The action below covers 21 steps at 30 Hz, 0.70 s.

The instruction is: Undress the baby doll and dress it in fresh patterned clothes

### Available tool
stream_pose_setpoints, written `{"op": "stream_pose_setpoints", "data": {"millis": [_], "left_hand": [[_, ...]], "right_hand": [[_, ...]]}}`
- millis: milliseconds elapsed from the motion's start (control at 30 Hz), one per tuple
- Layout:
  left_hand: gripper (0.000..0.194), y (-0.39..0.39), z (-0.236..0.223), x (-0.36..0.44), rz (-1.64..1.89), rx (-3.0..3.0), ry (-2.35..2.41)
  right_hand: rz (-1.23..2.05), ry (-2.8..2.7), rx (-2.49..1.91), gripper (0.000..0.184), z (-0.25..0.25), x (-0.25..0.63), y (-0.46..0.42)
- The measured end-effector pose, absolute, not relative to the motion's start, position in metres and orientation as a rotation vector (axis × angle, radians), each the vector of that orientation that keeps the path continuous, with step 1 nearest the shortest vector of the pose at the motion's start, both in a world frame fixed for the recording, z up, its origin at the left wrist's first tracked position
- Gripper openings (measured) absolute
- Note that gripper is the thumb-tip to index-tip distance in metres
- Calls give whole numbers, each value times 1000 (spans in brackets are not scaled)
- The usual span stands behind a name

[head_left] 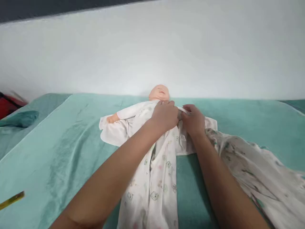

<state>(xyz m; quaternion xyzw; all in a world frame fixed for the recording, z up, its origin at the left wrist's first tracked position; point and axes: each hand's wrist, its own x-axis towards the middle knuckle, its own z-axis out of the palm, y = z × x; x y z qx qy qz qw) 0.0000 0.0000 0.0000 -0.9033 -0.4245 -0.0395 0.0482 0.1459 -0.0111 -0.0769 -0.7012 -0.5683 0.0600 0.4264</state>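
Observation:
A baby doll (159, 92) lies on its back on a teal-covered bed (71, 143), head toward the wall. It wears a white printed sleepsuit (157, 178), open down the front. My left hand (165, 115) rests on the doll's chest near the collar, fingers curled into the cloth. My right hand (194, 120) is beside it, pinching the sleepsuit's edge at the doll's shoulder. The two hands nearly touch. The doll's one visible hand (111, 119) pokes out of a sleeve on the left.
A crumpled patterned cloth (257, 171) lies on the bed to the right. A white wall (152, 47) runs behind the bed. A teal pillow (20, 118) and something red (7, 105) sit at far left. A yellow strip (11, 199) lies at lower left.

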Motion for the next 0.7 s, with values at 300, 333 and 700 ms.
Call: {"op": "stream_pose_setpoints", "data": {"millis": [300, 333, 700], "left_hand": [[34, 24, -15, 55, 394, -2743, -1462], [33, 24, -15, 55, 385, -2746, -1460], [26, 15, 31, -28, 43, -2722, -1405]], "right_hand": [[223, -1382, -1568, 29, -77, 144, -8], [213, -1384, -1556, 29, -77, 144, -8], [508, -994, -1275, 40, -66, 152, -7]]}}
